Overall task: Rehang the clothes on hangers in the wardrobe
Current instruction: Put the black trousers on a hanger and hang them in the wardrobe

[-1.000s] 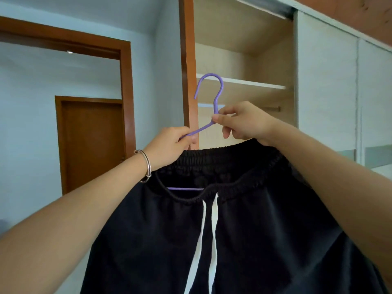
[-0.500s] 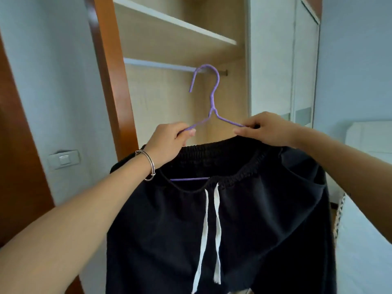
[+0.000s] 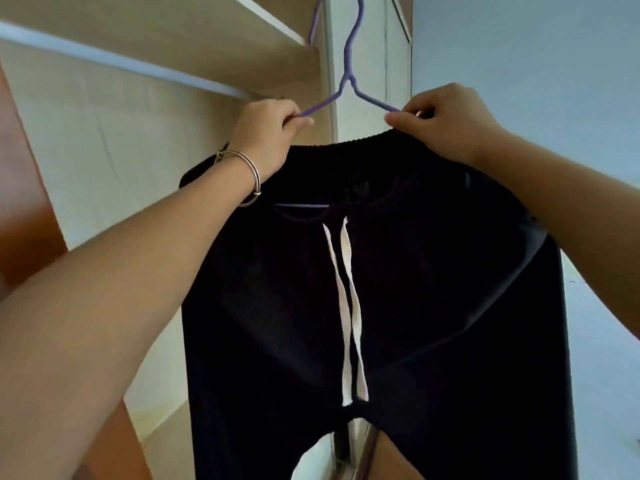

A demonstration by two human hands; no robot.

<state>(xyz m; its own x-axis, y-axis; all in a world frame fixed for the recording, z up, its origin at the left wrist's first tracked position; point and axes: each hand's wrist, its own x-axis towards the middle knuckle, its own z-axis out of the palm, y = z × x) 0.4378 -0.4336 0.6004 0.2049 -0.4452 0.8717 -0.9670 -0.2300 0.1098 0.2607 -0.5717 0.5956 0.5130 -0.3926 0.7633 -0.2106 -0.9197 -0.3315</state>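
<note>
A purple wire hanger is held up in front of the open wardrobe, its hook reaching the top edge of the view. Black drawstring trousers hang from it, with two white cords dangling down the front. My left hand, with a silver bangle on the wrist, grips the hanger's left shoulder. My right hand pinches the right shoulder at the waistband. The pale clothes rail runs behind and to the left of my left hand; the hook is not on it.
A wardrobe shelf sits just above the rail. The brown wooden wardrobe frame stands at the left. A white sliding door and a pale blue wall lie to the right. A white surface shows at lower right.
The view has moved closer to the wardrobe and turned right. The hanger with the trousers has risen toward the rail, and my hands have spread further apart on its shoulders.
</note>
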